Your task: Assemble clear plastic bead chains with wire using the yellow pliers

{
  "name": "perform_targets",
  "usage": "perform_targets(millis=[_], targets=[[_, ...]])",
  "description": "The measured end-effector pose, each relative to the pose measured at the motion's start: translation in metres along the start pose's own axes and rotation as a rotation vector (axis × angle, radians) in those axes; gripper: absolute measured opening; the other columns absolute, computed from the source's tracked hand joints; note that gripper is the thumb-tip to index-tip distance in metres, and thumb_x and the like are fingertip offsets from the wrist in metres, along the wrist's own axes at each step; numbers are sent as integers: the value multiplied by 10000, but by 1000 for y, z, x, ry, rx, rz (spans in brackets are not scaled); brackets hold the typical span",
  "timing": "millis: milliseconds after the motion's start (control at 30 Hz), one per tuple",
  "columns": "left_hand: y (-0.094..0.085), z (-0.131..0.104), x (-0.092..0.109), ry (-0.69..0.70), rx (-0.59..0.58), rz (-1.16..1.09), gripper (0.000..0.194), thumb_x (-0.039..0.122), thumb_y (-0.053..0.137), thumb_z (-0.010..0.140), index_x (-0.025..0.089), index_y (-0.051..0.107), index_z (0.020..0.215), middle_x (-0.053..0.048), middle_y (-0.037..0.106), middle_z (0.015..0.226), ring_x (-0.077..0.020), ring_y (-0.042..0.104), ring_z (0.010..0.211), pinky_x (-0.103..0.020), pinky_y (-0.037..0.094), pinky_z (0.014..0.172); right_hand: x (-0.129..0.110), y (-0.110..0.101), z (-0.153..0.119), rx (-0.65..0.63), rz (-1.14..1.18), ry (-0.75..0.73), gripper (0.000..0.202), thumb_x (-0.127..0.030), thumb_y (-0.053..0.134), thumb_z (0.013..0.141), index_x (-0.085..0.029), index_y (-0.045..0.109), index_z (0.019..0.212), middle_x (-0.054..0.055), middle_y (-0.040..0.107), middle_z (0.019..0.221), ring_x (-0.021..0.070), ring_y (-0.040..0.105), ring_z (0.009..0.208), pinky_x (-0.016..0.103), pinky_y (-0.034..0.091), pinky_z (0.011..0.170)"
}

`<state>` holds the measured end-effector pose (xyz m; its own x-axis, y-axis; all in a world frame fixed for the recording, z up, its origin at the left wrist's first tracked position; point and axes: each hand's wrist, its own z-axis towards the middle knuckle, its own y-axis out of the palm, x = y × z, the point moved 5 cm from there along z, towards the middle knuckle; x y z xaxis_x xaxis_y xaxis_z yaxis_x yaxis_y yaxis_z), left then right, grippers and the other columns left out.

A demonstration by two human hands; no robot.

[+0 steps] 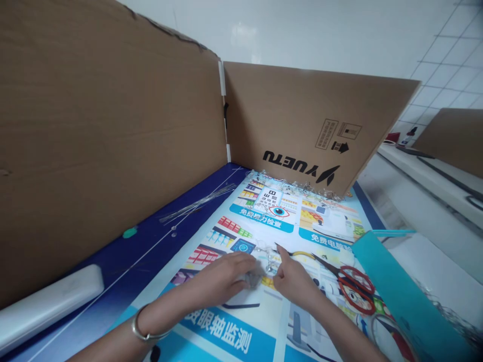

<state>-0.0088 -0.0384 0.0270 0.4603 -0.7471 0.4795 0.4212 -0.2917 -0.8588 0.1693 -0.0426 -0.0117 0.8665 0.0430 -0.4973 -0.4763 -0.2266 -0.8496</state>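
My left hand (pixel 230 275) is closed, with curled fingers and thumb around a small clear plastic piece (pixel 253 278), partly hidden by the fingers. Opposite it, my right hand (pixel 296 282) has its index finger stretched out and apart from the thumb; nothing shows in its grip. Small clear, wiry bits (pixel 268 257) lie on the printed sheet (pixel 260 236) between both hands. Just beyond the right hand are a yellow-handled tool (pixel 304 255) and red-handled scissors (pixel 354 287).
Cardboard panels stand at the left (pixel 113 125) and back (pixel 302 115), with clear scraps (pixel 298 188) along the back one's foot. Thin clear strips (pixel 198 203) lie left. A teal box (pixel 400 286) with wiry pieces is at right, a long white object (pixel 49 306) at left.
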Motion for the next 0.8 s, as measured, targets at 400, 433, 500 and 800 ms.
perform_targets(millis=[400,433,500,800], targets=[[-13,-6,-52,-56,331,-5,335,228,375,889,244,469,1211,-53,528,1218,-181,483,1114,-361,410,931,-26,-24,-12,392,-15,-288,378,-343,386,857,-195,466,1196,64,549,1153,186,478,1077,338,376,920],[-8,-4,-49,-39,273,5,364,248,381,890,250,427,1252,-56,489,1265,-187,452,1152,-370,387,955,-28,-16,-12,373,-65,-310,427,-365,381,861,-178,428,1242,81,499,1228,202,427,1144,363,348,959],[1,-1,-43,-21,136,38,458,336,424,876,258,333,1319,-61,399,1346,-208,378,1220,-394,325,1004,-31,-1,-11,319,-161,-342,537,-415,382,856,-142,339,1316,104,386,1336,228,316,1239,401,296,1008],[16,-3,-50,-60,-108,183,707,607,365,807,275,134,1387,-63,218,1436,-252,165,1321,-444,119,1059,-29,27,-14,221,-377,-346,706,-463,385,833,-98,152,1391,107,121,1442,260,54,1320,441,188,1060]])
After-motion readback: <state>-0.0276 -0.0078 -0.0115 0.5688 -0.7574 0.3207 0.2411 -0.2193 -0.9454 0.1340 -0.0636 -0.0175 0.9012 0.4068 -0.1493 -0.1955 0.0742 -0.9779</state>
